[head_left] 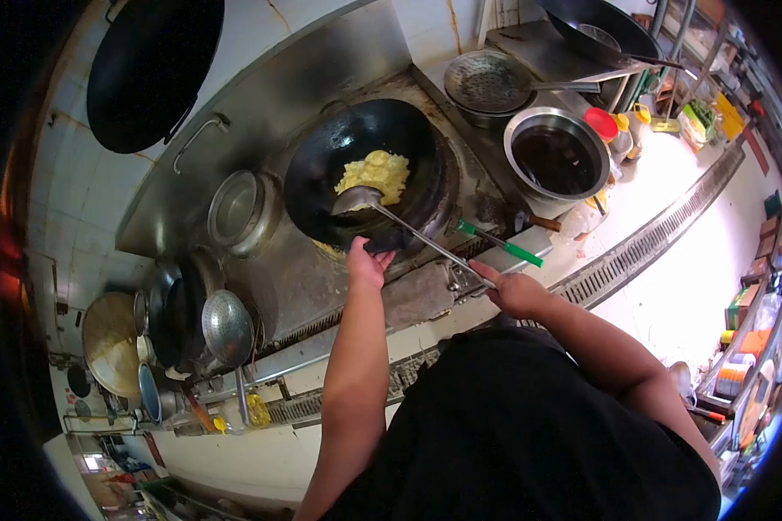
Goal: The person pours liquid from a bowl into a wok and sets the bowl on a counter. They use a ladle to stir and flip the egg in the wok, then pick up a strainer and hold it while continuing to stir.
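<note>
A black wok (pixel 313 178) sits on the stove, with yellow scrambled egg (pixel 384 172) in its bottom. My left hand (pixel 370 261) is closed on the wok's near edge; whether a handle lies under the fingers is hidden. In my right hand (pixel 520 294) is the end of a long metal ladle handle. The ladle (pixel 356 200) reaches across into the wok, its bowl turned down against the near side of the egg. Bits of egg also lie just outside the wok's near left rim.
Right of the wok stand a steel pot of dark liquid (pixel 558 156) and a perforated strainer (pixel 488 82). A green-handled tool (pixel 504 243) lies near the front edge. To the left are a round metal lid (pixel 236 208) and another strainer (pixel 227 327). Bottles (pixel 639 130) stand at the far right.
</note>
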The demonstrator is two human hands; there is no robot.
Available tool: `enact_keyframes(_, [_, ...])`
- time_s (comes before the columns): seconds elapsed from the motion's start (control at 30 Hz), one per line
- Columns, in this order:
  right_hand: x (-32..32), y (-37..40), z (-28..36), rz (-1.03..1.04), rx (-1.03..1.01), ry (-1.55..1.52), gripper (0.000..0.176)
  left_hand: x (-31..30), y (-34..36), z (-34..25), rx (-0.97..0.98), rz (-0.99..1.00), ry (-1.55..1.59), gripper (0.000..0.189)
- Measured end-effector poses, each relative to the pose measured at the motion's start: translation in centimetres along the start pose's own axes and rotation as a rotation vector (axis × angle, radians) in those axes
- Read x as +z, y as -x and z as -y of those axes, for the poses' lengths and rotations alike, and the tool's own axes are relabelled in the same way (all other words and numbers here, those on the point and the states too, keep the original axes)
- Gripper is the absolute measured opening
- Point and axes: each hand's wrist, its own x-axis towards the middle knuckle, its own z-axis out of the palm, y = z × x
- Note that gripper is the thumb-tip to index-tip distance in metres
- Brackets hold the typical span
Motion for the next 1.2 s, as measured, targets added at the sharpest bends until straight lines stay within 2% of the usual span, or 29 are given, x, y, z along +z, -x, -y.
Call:
enact_keyframes(0.73, [0.0,0.0,-0.1,0.027,0.01,-0.016,0.064,-0.4,-0.4,0.2,0.009,0.015,0.038,0.021])
enact_keyframes(0.8, [-0.1,0.0,0.0,0.028,0.014,-0.014,0.064,-0.7,-0.8,0.2,-0.02,0.055,0.025,0.032])
enact_keyframes(1.13, [-0.3,0.1,0.0,0.032,0.012,-0.02,0.064,-0.2,-0.2,0.1,-0.015,0.012,0.031,0.032])
enact_keyframes(1.2, [-0.4,0.1,0.1,0.035,0.017,-0.008,0.063,0.0,0.1,0.2,0.004,0.003,0.049,0.022])
